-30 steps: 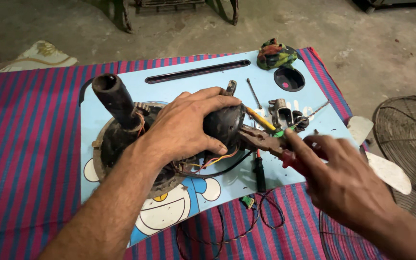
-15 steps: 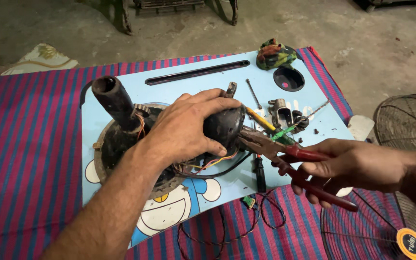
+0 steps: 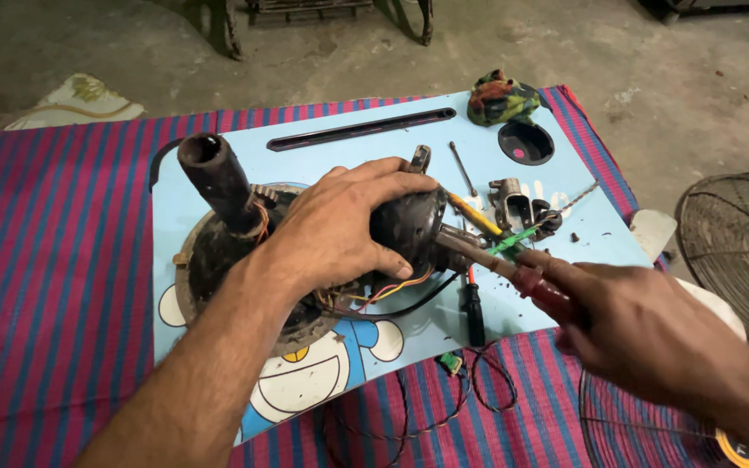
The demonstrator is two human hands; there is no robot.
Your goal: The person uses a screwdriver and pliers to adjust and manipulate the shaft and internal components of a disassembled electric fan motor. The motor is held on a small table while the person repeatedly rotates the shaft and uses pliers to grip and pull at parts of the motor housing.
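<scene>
1. On the blue tray (image 3: 366,147), the left hand (image 3: 344,225) lies spread over the dark motor (image 3: 405,230), fingers curled round its top, holding it down.
2. The right hand (image 3: 643,334) is closed round the red-handled pliers (image 3: 500,260), whose tips touch the motor's shaft end.
3. A black tube (image 3: 218,182) stands tilted just left of the left hand.
4. Screwdrivers (image 3: 474,299) and small metal parts (image 3: 513,204) lie near the pliers.
5. A fan guard (image 3: 739,251) lies off to the right.

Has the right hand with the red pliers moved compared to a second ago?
Yes. The right hand has slid down and right, away from the metal bracket on the blue board, while the red pliers reach the motor.
</scene>
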